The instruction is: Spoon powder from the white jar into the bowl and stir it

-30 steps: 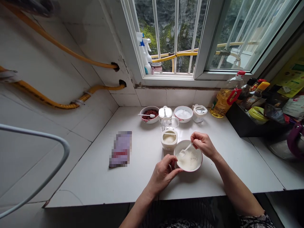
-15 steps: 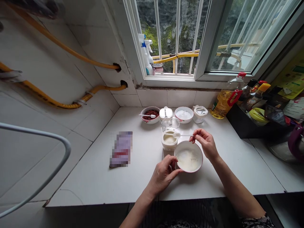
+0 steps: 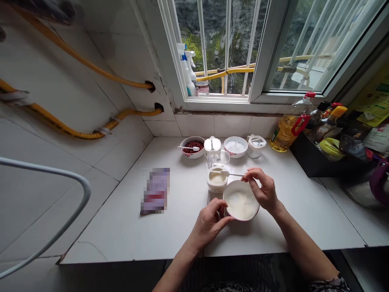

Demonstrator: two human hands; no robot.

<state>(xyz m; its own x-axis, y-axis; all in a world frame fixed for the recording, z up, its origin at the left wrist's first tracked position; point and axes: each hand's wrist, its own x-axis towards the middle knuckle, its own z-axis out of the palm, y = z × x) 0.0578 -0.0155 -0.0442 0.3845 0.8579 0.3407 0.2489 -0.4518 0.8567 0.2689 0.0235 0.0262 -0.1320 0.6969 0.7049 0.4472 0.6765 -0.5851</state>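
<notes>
My left hand (image 3: 212, 219) grips the left rim of a white bowl (image 3: 241, 200) that stands on the counter, with pale powder spread over its bottom. In my right hand (image 3: 261, 188), fingers pinch the handle end of a small white spoon (image 3: 227, 173). The spoon's bowl lies over the mouth of a small jar (image 3: 216, 187) of pale powder, whose clear lid (image 3: 219, 156) is flipped up at the back. Part of my right hand overlaps the bowl's right rim.
Behind the jar are a bowl of dark red bits (image 3: 192, 148) with a spoon, a white lidded jar (image 3: 212, 144), a bowl of white grains (image 3: 235, 147) and a clear-lidded jar (image 3: 256, 146). An oil bottle (image 3: 285, 129) and a black box (image 3: 310, 158) stand right; a blurred packet (image 3: 155, 190) lies left.
My right hand has shifted slightly left and turned over the bowl's right rim, tilting the spoon over the jar. My left hand and the bowl have stayed put.
</notes>
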